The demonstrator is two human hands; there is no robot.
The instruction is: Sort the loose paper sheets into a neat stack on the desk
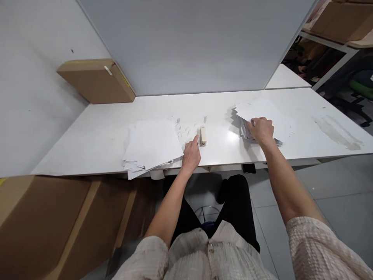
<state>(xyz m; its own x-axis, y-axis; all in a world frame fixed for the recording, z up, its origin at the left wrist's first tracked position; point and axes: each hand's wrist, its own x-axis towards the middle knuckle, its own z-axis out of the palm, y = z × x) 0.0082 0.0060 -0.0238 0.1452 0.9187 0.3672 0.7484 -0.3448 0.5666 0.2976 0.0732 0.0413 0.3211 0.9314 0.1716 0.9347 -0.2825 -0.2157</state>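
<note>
A small cream stapler [203, 135] lies on the white table between two piles of paper. My left hand [191, 154] is just left of it, index finger stretched toward it, holding nothing; its edge is by the right corner of the left paper pile [153, 144]. That pile is loosely stacked and overhangs the front edge. Over the right paper pile [266, 111] is my right hand [262, 129], its fingers closed on the upper sheets, whose left corners are raised. The thumb lies near the sheets' edge.
The white table [101, 136] runs across, with a grey panel [198, 46] behind it. A cardboard box [96, 79] leans at the back left. Large cardboard boxes [37, 217] stand below the front left edge. Shelving with a carton [342, 21] is at the far right.
</note>
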